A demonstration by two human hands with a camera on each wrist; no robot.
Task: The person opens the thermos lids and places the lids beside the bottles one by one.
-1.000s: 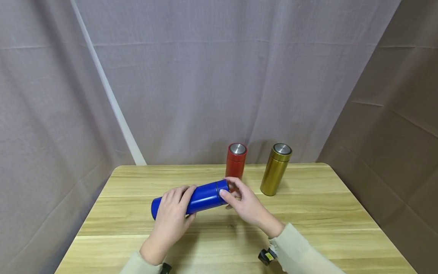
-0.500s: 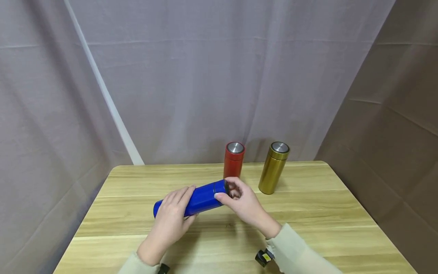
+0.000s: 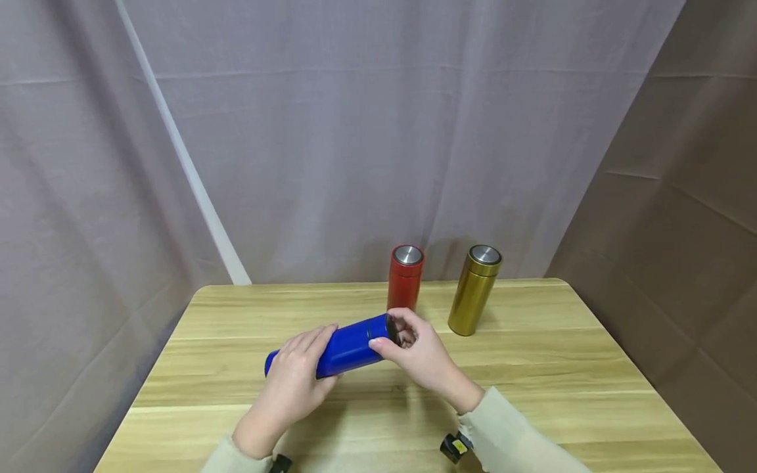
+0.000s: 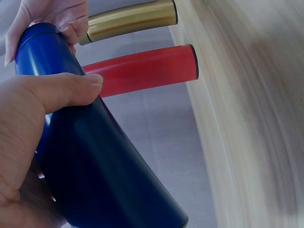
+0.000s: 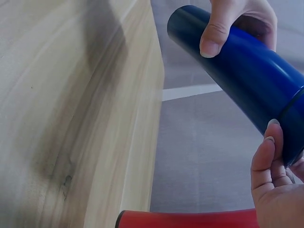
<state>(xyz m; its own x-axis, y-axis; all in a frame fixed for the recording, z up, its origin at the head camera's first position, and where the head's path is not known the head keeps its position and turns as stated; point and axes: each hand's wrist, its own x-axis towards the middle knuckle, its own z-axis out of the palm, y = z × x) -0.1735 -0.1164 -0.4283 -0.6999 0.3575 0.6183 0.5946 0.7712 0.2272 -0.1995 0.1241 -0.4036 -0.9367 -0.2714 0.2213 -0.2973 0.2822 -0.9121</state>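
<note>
A blue thermos flask (image 3: 351, 345) is held tilted above the wooden table, its lid end up and to the right. My left hand (image 3: 298, 378) wraps round its body, with the thumb across it in the left wrist view. At the lid end my right hand (image 3: 422, 351) grips the blue lid (image 5: 297, 121) with thumb and curled fingers. A thin dark seam runs between lid and body. Behind the right hand stands a red thermos flask (image 3: 406, 279), its lower part hidden. To its right a gold thermos flask (image 3: 475, 289) stands upright.
The light wooden table (image 3: 532, 394) has rounded far corners. A grey curtain (image 3: 355, 144) hangs just behind its back edge, and a brown one (image 3: 680, 217) lines the right side. Small black wrist cameras (image 3: 455, 447) sit at the sleeves.
My right fingers and thumb have shifted their grip round the lid of the blue thermos flask. The thermos flask has stayed in about the same place; the others stand still.
</note>
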